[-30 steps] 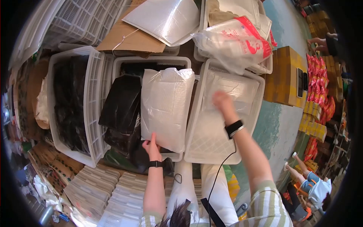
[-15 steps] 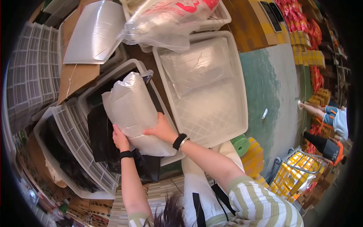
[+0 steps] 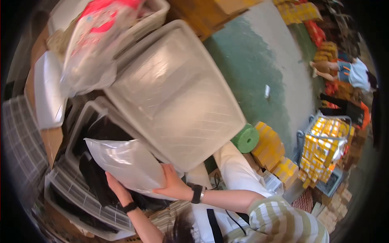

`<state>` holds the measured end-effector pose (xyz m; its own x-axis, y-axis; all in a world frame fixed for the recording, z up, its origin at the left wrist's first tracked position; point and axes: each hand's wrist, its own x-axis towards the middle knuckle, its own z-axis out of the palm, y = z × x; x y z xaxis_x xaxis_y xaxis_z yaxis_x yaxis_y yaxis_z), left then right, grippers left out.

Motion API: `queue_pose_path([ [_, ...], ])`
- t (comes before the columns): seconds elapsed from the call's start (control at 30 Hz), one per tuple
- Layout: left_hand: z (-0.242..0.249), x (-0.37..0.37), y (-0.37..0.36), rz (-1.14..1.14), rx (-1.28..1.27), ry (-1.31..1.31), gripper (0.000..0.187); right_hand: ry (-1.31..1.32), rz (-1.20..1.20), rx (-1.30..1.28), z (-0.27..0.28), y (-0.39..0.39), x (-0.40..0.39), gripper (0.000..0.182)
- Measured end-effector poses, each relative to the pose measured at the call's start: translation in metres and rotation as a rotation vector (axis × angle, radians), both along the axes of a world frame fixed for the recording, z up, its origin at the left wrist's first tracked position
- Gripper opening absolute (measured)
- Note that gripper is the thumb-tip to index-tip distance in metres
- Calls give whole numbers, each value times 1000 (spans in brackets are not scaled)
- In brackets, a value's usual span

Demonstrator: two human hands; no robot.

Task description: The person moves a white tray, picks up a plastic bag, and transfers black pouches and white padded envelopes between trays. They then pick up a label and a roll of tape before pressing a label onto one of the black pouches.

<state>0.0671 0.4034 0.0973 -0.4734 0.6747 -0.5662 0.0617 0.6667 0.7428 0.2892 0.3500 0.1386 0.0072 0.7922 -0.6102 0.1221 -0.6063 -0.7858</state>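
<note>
A plump, silvery-white padded bag (image 3: pixel 123 162) is held between my two hands, tilted over the black plastic (image 3: pixel 104 129) in a pale crate on the left. My left hand (image 3: pixel 117 190) grips its lower left side. My right hand (image 3: pixel 173 184) is closed on the right end, with the thumb on top. Beside the held bag is a large white plastic crate (image 3: pixel 221 83). Shiny, clear-looking wrapped packages (image 3: pixel 148 71) lie inside, blurred by motion.
Stacked crates (image 3: pixel 24 133) stand at the left. A green roll (image 3: pixel 245 138) and yellow-taped cartons (image 3: pixel 267 148) sit right of my legs. Farther right are a loaded trolley (image 3: pixel 324 141) and two people. A red-printed plastic bag (image 3: pixel 97 36) lies in an upper crate.
My view has turned and shifted, so the crates appear slanted. The padded bag has tipped from upright-looking to lying more sideways, still in both hands.
</note>
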Motion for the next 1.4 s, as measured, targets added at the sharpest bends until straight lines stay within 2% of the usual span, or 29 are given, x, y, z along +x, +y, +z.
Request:
queue_pose_path([
  [0.03, -9, 2, -9, -140, 19, 80, 45, -34, -53, -16, 2, -10, 17, 85],
  [0.07, 8, 27, -1, -197, 0, -12, 36, -28, -106, -42, 4, -18, 34, 89],
  [0.1, 26, 56, 11, -106, -53, -187, 35, 178, -329, -170, 9, -22, 51, 90],
  [0.13, 32, 77, 24, -149, -211, -118, 34, 404, -552, -274, 13, -22, 66, 90],
  [0.2, 6, 105, 28, -515, -77, 10, 34, 355, -660, -312, 15, -21, 99, 87],
  [0.3, -18, 162, 56, -709, -288, -179, 41, 403, -811, -399, 3, -17, 144, 93],
  [0.33, -33, 179, 65, -765, -310, -135, 45, 448, -863, -437, -7, -17, 153, 96],
  [0.37, -51, 198, 71, -816, -340, -85, 50, 325, -927, -418, -23, -21, 156, 89],
  [0.43, -65, 226, 87, -897, -346, -18, 62, 430, -1019, -439, -47, -23, 170, 81],
  [0.47, -70, 237, 97, -949, -344, 37, 62, 495, -1062, -451, -61, -22, 173, 77],
  [0.5, -80, 251, 107, -986, -328, 86, 62, 548, -1161, -423, -84, -20, 173, 58],
  [0.57, -98, 277, 126, -1076, -260, 198, 63, 576, -917, -296, -138, -40, 178, 46],
  [0.6, -103, 287, 132, -1140, -220, 267, 63, 726, -957, -323, -168, -48, 172, 40],
  [0.63, -114, 296, 138, -1085, -307, 126, 60, 871, -995, -360, -197, -56, 166, 35],
  [0.67, -126, 304, 140, -1022, -383, -19, 57, 1119, -1194, -489, -218, -49, 166, 31],
  [0.7, -135, 316, 125, -1094, -276, 101, 52, 717, -893, -447, -203, -36, 173, 26],
  [0.73, -135, 327, 106, -1178, -175, 213, 47, 541, -780, -390, -209, -41, 170, 25],
  [0.77, -125, 335, 96, -1157, -149, 253, 42, 353, -672, -345, -215, -47, 167, 26],
  [0.8, -119, 338, 94, -1139, -110, 285, 37, 369, -761, -307, -250, -62, 159, 35],
  [0.9, -142, 305, 72, -928, -73, 245, 36, 592, -1145, -595, -185, -3, 194, 62],
  [1.0, -130, 288, 51, -789, -17, 675, 43, 719, -1094, -576, -178, 15, 208, 78],
  [1.03, -136, 271, 39, -649, -160, 628, 51, 683, -1072, -609, -174, 22, 212, 78],
  [1.13, -161, 224, -15, 93, -399, -138, 59, 619, -1049, -688, -166, 29, 213, 81],
  [1.2, -128, 249, -16, 324, -930, -267, 70, 627, -1087, -719, -174, 24, 209, 87],
  [1.3, -138, 264, -25, 719, -829, -592, 75, 765, -1046, -713, -185, 21, 201, 90],
  [1.4, -145, 271, -16, 602, -486, -831, 74, 933, -1107, -733, -192, 13, 204, 93],
])
